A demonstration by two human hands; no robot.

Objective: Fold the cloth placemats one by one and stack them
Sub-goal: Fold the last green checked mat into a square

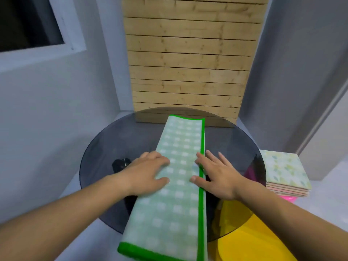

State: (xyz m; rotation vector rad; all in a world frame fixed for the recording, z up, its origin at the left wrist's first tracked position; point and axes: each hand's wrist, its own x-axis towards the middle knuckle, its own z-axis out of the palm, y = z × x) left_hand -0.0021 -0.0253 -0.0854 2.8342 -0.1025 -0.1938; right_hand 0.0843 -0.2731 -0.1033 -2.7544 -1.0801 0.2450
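The green checked placemat (175, 176) lay folded into a long strip across the glass table (113, 144), our left hand (148, 170) and right hand (216, 176) flat on its edges, fingers spread; pressing outward evenly would, we judged, keep its edges aligned.

You have one green checked placemat (175, 185) and two hands, left hand (148, 172) and right hand (216, 178), at one round glass desk (105, 157). There is one stack of folded placemats (284, 172), its layers too blurred to number, plus one yellow item (254, 238) and one pink item (288, 198).
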